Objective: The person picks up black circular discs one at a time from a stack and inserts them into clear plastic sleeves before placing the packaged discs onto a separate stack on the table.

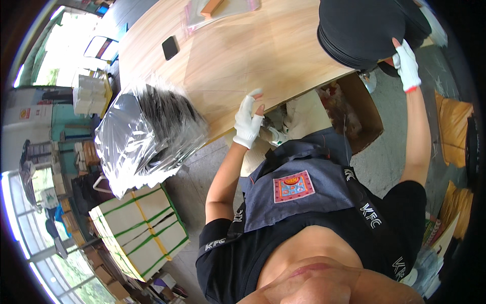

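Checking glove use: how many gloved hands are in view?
2. The left hand rests at the wooden table's near edge; the right hand grips the stack of black discs. None seem hidden.

This is a packing workshop or small warehouse. A long pale wooden worktop carries a thick stack of black discs at its right edge. Beside its near-left edge stand a clear plastic bag of black sheets, strapped bundles of pale board and an open brown cardboard box.
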